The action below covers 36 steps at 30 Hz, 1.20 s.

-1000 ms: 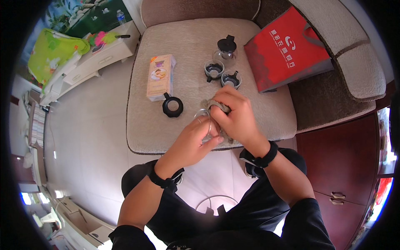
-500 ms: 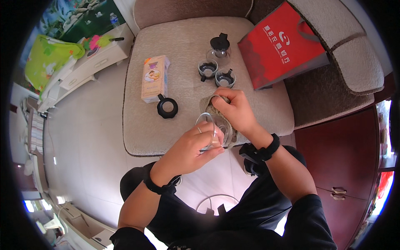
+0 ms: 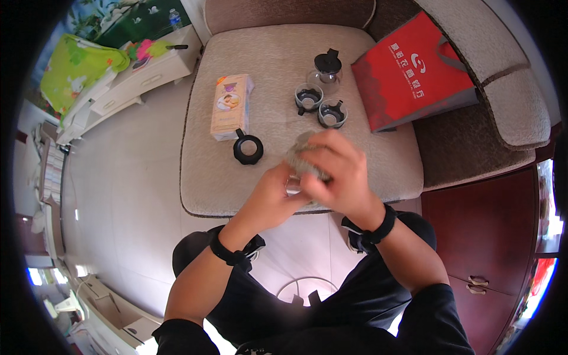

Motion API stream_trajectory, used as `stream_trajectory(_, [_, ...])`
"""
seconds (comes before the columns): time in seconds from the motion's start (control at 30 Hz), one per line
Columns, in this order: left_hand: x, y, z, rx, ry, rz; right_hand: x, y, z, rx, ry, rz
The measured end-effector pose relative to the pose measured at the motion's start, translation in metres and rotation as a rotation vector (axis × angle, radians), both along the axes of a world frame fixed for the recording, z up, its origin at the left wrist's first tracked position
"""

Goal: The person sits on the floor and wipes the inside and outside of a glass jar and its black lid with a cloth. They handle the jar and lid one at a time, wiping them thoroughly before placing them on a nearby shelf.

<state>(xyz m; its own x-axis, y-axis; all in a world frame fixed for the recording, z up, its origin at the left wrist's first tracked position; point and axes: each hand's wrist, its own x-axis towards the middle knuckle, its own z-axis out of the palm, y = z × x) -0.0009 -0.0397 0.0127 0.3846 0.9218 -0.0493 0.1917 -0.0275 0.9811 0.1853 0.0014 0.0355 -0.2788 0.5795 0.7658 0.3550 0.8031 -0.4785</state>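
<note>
My left hand (image 3: 273,194) is closed around a clear glass cup (image 3: 292,186), of which only a small part shows between the fingers. My right hand (image 3: 338,173), blurred by motion, grips a grey-brown cloth (image 3: 300,155) and presses it over the cup. Beyond the hands, two small glass cups in black holders (image 3: 308,97) (image 3: 332,113) stand side by side on the seat. Behind them is a glass teapot (image 3: 326,70) with a black lid. To the left of my hands lies a black ring-shaped holder with a short handle (image 3: 248,149).
A pale cardboard box (image 3: 229,109) lies on the beige sofa seat (image 3: 207,177), touching or close to the black holder. A red paper bag (image 3: 414,77) leans at the right against the sofa back. Dark red cabinet doors (image 3: 473,236) stand to the right, and a white drawer unit (image 3: 148,80) at far left.
My right hand has come down and left with the cloth, now covering the glass cup that showed more openly before. The whole view has shifted slightly.
</note>
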Motion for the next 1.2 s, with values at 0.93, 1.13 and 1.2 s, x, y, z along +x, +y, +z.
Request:
stream_trajectory(0.93, [0.005,-0.015,0.027,0.725,0.295,-0.231,0.014,0.012,-0.005,-0.573,0.171,0.249])
stream_trajectory(1.13, [0.004,0.0,0.013,0.798,0.34,-0.046,0.014,0.025,-0.021,-0.68,0.327,0.063])
stream_trajectory(1.2, [0.005,-0.001,0.013,0.516,0.263,0.021,0.014,0.026,-0.016,-0.603,0.309,-0.016])
